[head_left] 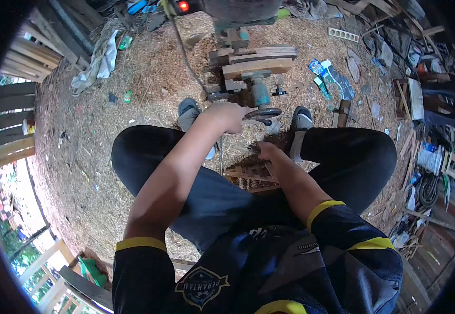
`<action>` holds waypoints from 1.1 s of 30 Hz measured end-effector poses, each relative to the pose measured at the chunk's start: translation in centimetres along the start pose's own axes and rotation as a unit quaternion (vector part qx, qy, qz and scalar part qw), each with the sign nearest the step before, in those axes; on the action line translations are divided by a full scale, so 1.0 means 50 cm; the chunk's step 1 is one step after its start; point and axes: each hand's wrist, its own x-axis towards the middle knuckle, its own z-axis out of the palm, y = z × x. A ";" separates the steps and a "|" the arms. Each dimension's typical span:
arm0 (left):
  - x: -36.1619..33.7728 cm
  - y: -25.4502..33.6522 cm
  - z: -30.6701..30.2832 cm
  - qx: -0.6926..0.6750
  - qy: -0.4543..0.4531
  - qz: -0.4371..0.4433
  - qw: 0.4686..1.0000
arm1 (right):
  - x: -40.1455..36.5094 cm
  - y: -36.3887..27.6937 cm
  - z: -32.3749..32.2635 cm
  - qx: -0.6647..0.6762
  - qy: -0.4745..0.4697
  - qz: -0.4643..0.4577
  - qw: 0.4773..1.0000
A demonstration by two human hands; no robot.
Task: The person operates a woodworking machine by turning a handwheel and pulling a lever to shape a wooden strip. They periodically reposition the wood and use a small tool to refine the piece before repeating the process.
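My left hand [228, 116] is closed at the left side of a dark metal handwheel [269, 112], its fingers on the rim. The wheel sits on the front of a greenish-blue metal shaft housing [260, 93] below a machine. Behind that housing, a light wooden piece [259, 68] lies crosswise in front of a stack of boards [269, 53]. Lower and to the right, my right hand [265, 150] is held low between the knees with curled fingers. Something small and dark shows at its fingertips, too small to name.
A dark machine body [243, 9] hangs overhead, with a lit red switch [184, 6] and a cable [183, 49]. Shavings cover the floor. Wooden slats [251, 172] lie between my legs. Blue plastic wrappers [332, 76], a white cloth [108, 57] and scrap wood lie around.
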 end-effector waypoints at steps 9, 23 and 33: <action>-0.053 -0.011 0.030 -0.016 0.028 -0.035 0.999 | -0.046 -0.051 -0.023 -0.007 -0.022 -0.031 0.999; -0.133 -0.027 0.024 -0.056 0.089 -0.055 0.993 | -0.050 -0.063 -0.025 0.035 0.013 -0.038 0.999; -0.202 -0.049 -0.035 -0.114 0.170 -0.087 0.975 | -0.354 -0.227 -0.395 0.008 0.025 -0.079 0.997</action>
